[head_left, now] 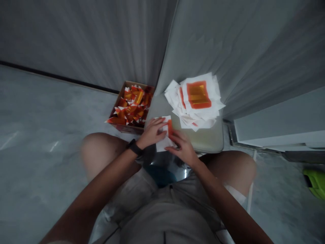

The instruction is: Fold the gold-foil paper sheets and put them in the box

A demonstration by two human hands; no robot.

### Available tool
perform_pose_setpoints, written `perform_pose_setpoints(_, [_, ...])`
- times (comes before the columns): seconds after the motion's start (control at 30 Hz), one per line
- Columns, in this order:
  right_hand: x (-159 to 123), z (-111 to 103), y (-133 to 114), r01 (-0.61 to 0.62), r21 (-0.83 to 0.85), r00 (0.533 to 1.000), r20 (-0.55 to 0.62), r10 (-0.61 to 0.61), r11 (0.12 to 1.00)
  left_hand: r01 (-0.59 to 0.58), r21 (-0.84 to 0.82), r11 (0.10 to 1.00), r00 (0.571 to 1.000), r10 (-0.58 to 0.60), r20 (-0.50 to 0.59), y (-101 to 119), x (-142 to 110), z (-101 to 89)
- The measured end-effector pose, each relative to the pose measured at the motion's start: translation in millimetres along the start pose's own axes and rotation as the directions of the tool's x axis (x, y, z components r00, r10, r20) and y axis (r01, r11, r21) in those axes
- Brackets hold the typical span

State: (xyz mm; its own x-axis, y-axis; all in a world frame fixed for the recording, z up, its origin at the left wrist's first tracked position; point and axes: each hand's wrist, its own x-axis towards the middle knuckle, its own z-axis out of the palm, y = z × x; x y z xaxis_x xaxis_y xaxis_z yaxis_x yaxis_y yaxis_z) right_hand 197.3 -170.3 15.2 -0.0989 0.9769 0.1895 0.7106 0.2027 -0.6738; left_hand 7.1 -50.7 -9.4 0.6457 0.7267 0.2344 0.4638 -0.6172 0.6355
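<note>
Fingers of a person's left hand point(153, 130) and right hand point(183, 146) grasp a white, paper-like sheet with an orange-red band point(160, 145) from opposite sides, near the front edge of a padded, grey-green seat point(207, 138). The sheet lies directly between the two sets of fingers, its long axis running roughly away from the person, the band along its upper right side. The right hand is nearer to that band, its fingertips beside or on it, its thumb at the lower right; the left hand's fingers lie across the sheet's upper part, thumb spread below them. What the fingers do beneath the sheet is hidden, and blur softens the right fingertips. Beyond the right hand, on the seat, sits an untidy pile of white sheets with orange-red-bordered amber squares point(196, 101); just beyond the left stands a brown cardboard box point(129, 128) filled with crumpled orange-and-amber pieces point(134, 110).
</note>
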Motion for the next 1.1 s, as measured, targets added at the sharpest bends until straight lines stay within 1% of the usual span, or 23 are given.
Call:
perform_pose_setpoints(0.07, [-14,4,-1,0.023,-0.121,1.000,-0.007,-0.024,0.992,-0.003,0.006,1.000,0.999,0.003,0.043,0,0,-1.9])
perform_pose_setpoints(0.17, [-32,14,-2,-0.024,-0.213,0.996,-0.091,0.005,0.977,-0.002,0.022,1.000,0.997,0.000,0.081,0,0,-2.9])
perform_pose_setpoints(0.3, [-41,25,-4,-0.130,-0.296,0.965,-0.255,0.053,0.946,0.045,0.002,0.999,0.999,-0.045,0.029,5,1,0.5])
perform_pose_setpoints(0.47, [-42,30,-7,-0.255,-0.291,0.907,-0.401,0.124,0.922,0.117,-0.010,0.993,0.992,-0.118,-0.040,14,3,4.2])
perform_pose_setpoints(0.57, [-43,30,-4,-0.320,-0.258,0.852,-0.499,0.157,0.912,0.111,0.049,0.993,0.993,-0.109,-0.039,19,1,6.9])
perform_pose_setpoints(0.67, [-42,28,2,-0.378,-0.215,0.807,-0.553,0.207,0.900,0.087,0.140,0.986,0.995,-0.080,-0.054,25,-4,12.2])
perform_pose_setpoints(0.8, [-37,19,10,-0.429,-0.151,0.781,-0.557,0.281,0.891,0.083,0.247,0.966,0.993,-0.058,-0.103,35,-9,19.4])
perform_pose_setpoints(0.87, [-34,13,14,-0.428,-0.128,0.787,-0.539,0.299,0.895,0.075,0.296,0.952,0.993,-0.045,-0.106,39,-9,21.8])
perform_pose_setpoints(0.9, [-32,10,15,-0.415,-0.117,0.799,-0.520,0.300,0.902,0.064,0.316,0.947,0.995,-0.035,-0.097,41,-9,22.6])
perform_pose_setpoints(1.0, [-30,4,18,-0.336,-0.050,0.868,-0.403,0.289,0.940,0.037,0.342,0.939,0.998,-0.016,-0.063,43,-8,25.0])
perform_pose_setpoints(1.03, [-30,4,18,-0.316,-0.014,0.884,-0.369,0.288,0.949,0.037,0.343,0.938,0.998,-0.018,-0.060,43,-7,25.7])
perform_pose_setpoints(1.1, [-30,4,17,-0.305,0.062,0.890,-0.338,0.307,0.950,0.050,0.344,0.938,0.997,-0.028,-0.068,43,-7,27.3])
